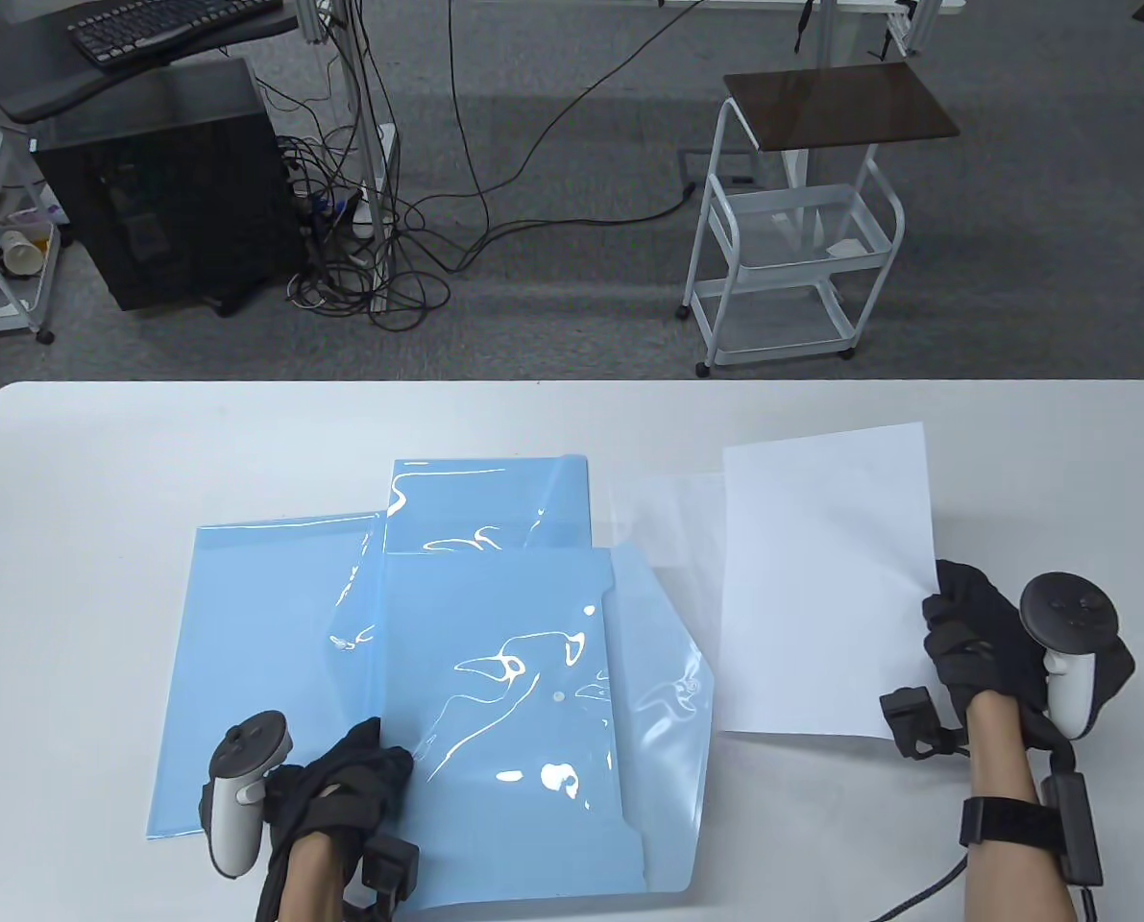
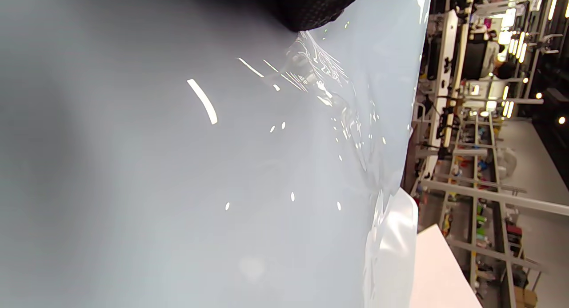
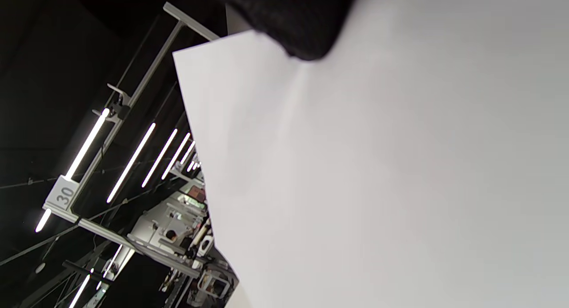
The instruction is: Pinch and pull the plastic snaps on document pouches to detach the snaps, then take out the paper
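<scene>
A blue document pouch (image 1: 523, 711) lies nearest me, its flap (image 1: 668, 672) folded open to the right and a small white snap (image 1: 558, 695) showing on its face. My left hand (image 1: 365, 768) grips the pouch's left edge near the bottom. In the left wrist view a gloved fingertip (image 2: 311, 6) presses into the wrinkled pouch plastic (image 2: 200, 166). A white sheet of paper (image 1: 821, 586) lies outside the pouch to the right. My right hand (image 1: 961, 624) pinches its right edge. The right wrist view shows a fingertip (image 3: 293, 23) on the paper (image 3: 355, 166).
Two more blue pouches lie behind the front one, one at the left (image 1: 274, 653) and one further back (image 1: 485, 499). Another pale sheet (image 1: 672, 519) lies partly under the white paper. Beyond the white table (image 1: 101, 461) stand a white cart (image 1: 792, 240) and a black computer tower (image 1: 168, 182).
</scene>
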The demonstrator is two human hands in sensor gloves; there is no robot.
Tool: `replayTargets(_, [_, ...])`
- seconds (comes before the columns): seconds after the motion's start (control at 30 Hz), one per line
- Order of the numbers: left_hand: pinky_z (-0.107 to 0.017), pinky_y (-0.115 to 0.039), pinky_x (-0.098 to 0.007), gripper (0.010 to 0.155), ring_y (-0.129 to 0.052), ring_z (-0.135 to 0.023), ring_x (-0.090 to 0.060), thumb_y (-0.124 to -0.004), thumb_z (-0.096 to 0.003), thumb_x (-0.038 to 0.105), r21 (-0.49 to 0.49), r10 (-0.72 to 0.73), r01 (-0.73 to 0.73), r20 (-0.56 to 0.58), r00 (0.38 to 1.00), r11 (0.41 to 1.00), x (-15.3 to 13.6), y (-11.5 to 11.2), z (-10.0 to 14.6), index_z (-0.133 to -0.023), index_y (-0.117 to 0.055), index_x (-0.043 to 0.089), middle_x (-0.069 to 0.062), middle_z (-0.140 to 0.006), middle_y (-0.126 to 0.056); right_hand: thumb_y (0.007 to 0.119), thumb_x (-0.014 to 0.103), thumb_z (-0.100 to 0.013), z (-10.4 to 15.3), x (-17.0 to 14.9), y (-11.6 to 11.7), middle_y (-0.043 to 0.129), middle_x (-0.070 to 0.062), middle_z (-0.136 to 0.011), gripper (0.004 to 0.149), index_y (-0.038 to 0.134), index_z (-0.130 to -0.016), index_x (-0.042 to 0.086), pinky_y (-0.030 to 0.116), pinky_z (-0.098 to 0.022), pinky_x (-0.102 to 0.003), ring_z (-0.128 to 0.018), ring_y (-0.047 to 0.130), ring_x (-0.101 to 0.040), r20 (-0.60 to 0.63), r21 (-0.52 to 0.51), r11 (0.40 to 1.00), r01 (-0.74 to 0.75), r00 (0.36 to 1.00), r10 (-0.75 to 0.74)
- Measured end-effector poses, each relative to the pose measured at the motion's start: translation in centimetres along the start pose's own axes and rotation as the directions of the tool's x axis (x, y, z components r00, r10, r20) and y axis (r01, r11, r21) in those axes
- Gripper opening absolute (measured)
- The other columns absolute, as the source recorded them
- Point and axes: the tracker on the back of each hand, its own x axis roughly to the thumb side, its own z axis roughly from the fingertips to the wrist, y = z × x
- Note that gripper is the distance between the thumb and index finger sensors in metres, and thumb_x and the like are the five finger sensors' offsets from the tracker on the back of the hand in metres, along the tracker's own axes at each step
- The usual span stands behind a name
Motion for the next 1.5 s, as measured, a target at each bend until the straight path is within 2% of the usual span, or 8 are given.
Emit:
replayTargets(0.3, [-0.04,-0.089,-0.039,0.05,-0.104,-0.054,-0.025,-0.067,-0.0564,0.019,-0.019,-0.042,0.041,-0.002,0.999,0.999,0.2,-0.8,-0.1,-0.104,-0.055,0.012,-0.007,-0.087,-0.088,0.073,0.013,-0.051,-2.0,1.3,6.0,0.097,-0.017,-0.073,0.044,0.076,-0.094,0.008,0.089,-0.022,-0.047,-0.036,0.101,-0.029,0.01,0.106,0.994,-0.033,0.999,0.032])
replayTargets(0.73, [-0.042,-0.089,-0.04,0.05,-0.103,-0.056,-0.026,-0.066,-0.0568,0.019,-0.032,-0.063,0.063,-0.01,0.998,0.998,0.2,-1.0,-0.3,-0.105,-0.054,0.012,-0.007,-0.088,-0.087,0.073,0.013,-0.051,-4.9,1.1,10.4,0.098,-0.017,-0.071,0.044,0.077,-0.094,0.007,0.088,-0.021,-0.048,-0.035,0.101,-0.029,-0.025,0.154,0.985,-0.075,0.997,0.08])
replayTargets(1.2, [-0.043,-0.088,-0.04,0.051,-0.102,-0.057,-0.028,-0.066,-0.0574,0.019,-0.02,-0.075,0.075,-0.018,0.997,0.997,0.3,-1.0,-0.4,-0.105,-0.053,0.011,-0.008,-0.089,-0.086,0.077,0.016,-0.052,-5.5,0.2,11.3,0.097,-0.02,-0.075,0.048,0.073,-0.098,0.004,0.088,-0.022,-0.05,-0.037,0.101,-0.032,-0.018,0.13,0.962,-0.238,0.97,0.242])
replayTargets(1.5, [-0.043,-0.088,-0.04,0.051,-0.102,-0.058,-0.028,-0.066,-0.0575,0.019,-0.02,-0.076,0.076,-0.011,0.997,0.997,0.3,-1.1,-0.4,-0.106,-0.052,0.011,-0.008,-0.089,-0.085,0.077,0.02,-0.052,-5.4,0.2,11.2,0.095,-0.021,-0.079,0.052,0.068,-0.102,0.01,0.087,-0.024,-0.052,-0.04,0.101,-0.034,-0.002,0.125,0.939,-0.321,0.946,0.324])
